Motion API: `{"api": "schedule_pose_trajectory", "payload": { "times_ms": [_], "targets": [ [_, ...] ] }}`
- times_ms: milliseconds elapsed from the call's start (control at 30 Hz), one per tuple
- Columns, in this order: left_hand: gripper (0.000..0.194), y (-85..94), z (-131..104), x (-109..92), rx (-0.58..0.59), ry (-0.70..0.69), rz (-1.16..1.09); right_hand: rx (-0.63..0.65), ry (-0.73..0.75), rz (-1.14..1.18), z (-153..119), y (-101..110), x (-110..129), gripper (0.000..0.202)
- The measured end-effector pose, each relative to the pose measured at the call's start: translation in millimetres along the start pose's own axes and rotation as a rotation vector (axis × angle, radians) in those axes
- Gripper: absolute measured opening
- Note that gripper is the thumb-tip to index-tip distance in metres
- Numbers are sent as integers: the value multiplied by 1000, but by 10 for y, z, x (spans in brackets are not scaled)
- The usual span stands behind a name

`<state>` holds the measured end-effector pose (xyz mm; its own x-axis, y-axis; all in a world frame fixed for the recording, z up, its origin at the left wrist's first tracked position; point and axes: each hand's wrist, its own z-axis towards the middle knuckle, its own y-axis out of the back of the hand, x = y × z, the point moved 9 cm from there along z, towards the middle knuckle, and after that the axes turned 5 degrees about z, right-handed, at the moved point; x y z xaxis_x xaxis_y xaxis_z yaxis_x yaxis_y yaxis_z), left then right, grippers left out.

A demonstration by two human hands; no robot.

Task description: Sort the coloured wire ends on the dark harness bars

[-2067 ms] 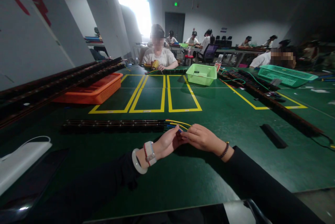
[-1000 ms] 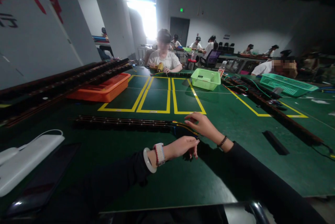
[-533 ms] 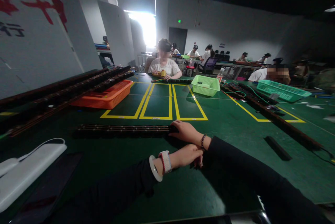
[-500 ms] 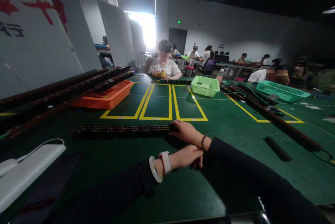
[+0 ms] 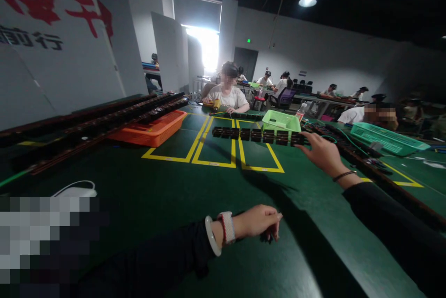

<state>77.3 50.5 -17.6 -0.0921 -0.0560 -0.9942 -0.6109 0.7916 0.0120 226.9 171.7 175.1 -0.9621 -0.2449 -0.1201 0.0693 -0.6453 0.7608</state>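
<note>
My right hand (image 5: 322, 152) is closed on the right end of a dark segmented strip (image 5: 258, 135). The strip is raised over the table, roughly level, and its shadow falls below. My left hand (image 5: 259, 221) is curled low over the green table (image 5: 167, 214), nearer to me and apart from the strip. Something small and black shows under its fingers, too hidden to name.
Yellow tape frames (image 5: 214, 164) mark the tabletop. An orange basket (image 5: 156, 133) stands left beside long dark strips (image 5: 87, 126). A light-green basket (image 5: 282, 121) and a teal basket (image 5: 388, 139) are farther right. A co-worker (image 5: 228, 96) sits opposite.
My right hand has lifted the dark strip off the table and carried it right and away from me. My left hand stays low and curled. The view has tilted up slightly.
</note>
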Motion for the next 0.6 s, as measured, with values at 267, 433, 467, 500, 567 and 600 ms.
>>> {"api": "schedule_pose_trajectory", "payload": {
  "times_ms": [267, 433, 467, 500, 567, 600],
  "targets": [
    [32, -9, -62, -85, 9, 58, -26, -65, -413, -192, 212, -81, -949, 49],
    [31, -10, -46, -47, 9, 72, -49, -2, -572, -180, 309, -427, -1085, 48],
    [32, -8, -35, -34, 8, 64, -47, 16, -600, -162, 316, -494, -1105, 47],
    [33, -6, -22, -19, 7, 59, -44, 24, -632, -139, 317, -550, -1131, 46],
    [35, -5, -2, 6, 9, 56, -41, 2, -719, -43, 302, -642, -1214, 46],
    [35, -7, 3, 12, 11, 57, -41, -20, -769, 37, 292, -691, -1265, 46]
  ]
}}
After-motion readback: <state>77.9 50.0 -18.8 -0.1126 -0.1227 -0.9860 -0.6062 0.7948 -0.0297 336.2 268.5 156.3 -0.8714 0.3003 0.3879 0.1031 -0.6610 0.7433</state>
